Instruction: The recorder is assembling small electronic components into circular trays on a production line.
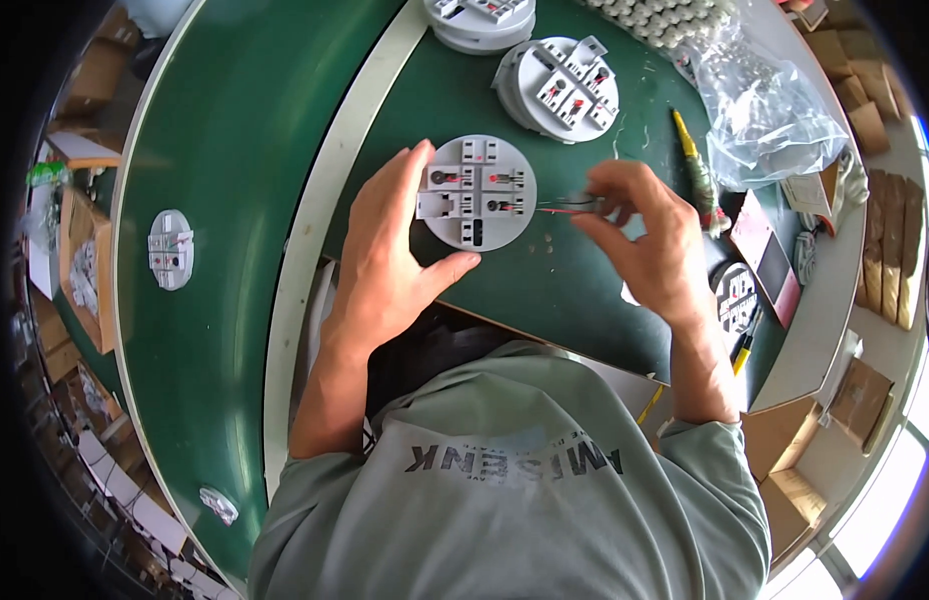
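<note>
A round white plastic disc (515, 228) with raised compartments lies on the green table. Small black parts with red wires sit in several of its compartments. My left hand (380, 265) grips the disc from its left side, fingers along the upper left edge and thumb at the lower edge. To the right of the disc, my right hand (650, 230) pinches a small grey part with thin red and dark wires (565, 207). The wires stretch toward the disc's right edge; whether they are joined to it I cannot tell. My fingers partly hide that part.
Stacked similar discs (570, 90) stand beyond, beside another stack (482, 22). On the right are a taped yellow tool (693, 150), a clear plastic bag (770, 120), a dark round piece (735, 295) and a yellow-black cutter (747, 345). A green conveyor belt (215, 350) carries a disc (171, 250).
</note>
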Available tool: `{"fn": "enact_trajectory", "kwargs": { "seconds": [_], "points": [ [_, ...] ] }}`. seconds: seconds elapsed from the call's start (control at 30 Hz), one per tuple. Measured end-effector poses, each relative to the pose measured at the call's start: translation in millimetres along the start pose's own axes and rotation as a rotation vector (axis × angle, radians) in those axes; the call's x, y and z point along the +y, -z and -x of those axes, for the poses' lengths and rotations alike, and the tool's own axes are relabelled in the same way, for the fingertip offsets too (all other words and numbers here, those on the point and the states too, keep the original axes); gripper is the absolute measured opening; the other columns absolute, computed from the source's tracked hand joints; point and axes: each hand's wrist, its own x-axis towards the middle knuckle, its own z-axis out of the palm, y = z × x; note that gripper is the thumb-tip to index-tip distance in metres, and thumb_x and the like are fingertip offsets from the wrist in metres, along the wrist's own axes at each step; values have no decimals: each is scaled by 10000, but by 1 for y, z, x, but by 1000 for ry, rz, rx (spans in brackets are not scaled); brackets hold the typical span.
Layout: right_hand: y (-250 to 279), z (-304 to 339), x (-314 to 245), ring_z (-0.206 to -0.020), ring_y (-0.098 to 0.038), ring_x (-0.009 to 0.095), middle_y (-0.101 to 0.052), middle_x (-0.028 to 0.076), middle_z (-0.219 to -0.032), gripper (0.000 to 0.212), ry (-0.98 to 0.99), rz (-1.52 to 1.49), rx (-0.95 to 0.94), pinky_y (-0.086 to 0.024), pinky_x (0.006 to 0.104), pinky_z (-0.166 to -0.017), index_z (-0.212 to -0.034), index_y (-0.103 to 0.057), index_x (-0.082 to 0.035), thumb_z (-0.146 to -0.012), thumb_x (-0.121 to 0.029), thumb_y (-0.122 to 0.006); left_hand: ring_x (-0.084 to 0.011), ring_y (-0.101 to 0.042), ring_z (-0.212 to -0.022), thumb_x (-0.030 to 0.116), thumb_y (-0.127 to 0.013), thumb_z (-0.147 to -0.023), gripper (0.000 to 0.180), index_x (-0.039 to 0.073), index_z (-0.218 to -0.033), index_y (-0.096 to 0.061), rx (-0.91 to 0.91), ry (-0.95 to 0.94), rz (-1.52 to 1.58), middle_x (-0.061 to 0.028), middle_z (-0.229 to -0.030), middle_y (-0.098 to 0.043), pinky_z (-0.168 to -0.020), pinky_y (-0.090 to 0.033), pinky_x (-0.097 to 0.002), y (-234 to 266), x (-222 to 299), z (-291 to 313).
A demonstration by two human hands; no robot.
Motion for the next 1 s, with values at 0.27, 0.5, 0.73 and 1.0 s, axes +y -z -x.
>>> {"fn": "enact_trajectory", "kwargs": {
  "seconds": [0.27, 0.5, 0.73, 1.0],
  "points": [
    [-59, -44, -40, -903, -726, 331, -700, 113, -963, 218, 490, 257, -191, -596, 413, -747, -1017, -665, -16, -863, -18, -819, -377, -553, -1401, 238, -1003, -651, 1071, 35, -1571, -493, 67, -101, -158, -153, -1479, -618, -1166, -422, -504, -10, 0, -2],
    [-60, -43, -29, -965, -724, 345, -723, 121, -1070, 205, 449, 30, -196, -604, 413, -798, -1022, -710, -18, -834, 32, -773, -344, -609, -1280, 270, -1017, -605, 1065, 33, -1528, -541, 117, -72, -163, -135, -1362, -648, -1110, -452, -491, -13, -3, -6],
    [-56, -56, -30, -978, -730, 333, -730, 117, -1125, 264, 490, 21, -281, -613, 402, -816, -1040, -731, -24, -786, 39, -767, -331, -647, -1193, 237, -1019, -602, 1015, 31, -1492, -577, 125, -89, -166, -125, -1318, -668, -1052, -492, -473, -9, -4, -9],
    [-67, -51, -23, -982, -736, 335, -746, 119, -1143, 249, 508, -26, -189, -615, 407, -828, -1032, -735, -28, -801, 59, -772, -354, -655, -1208, 183, -1023, -604, 985, 36, -1482, -604, 139, -57, -158, -137, -1346, -681, -1027, -529, -467, -10, -1, -12]
  ]
}}
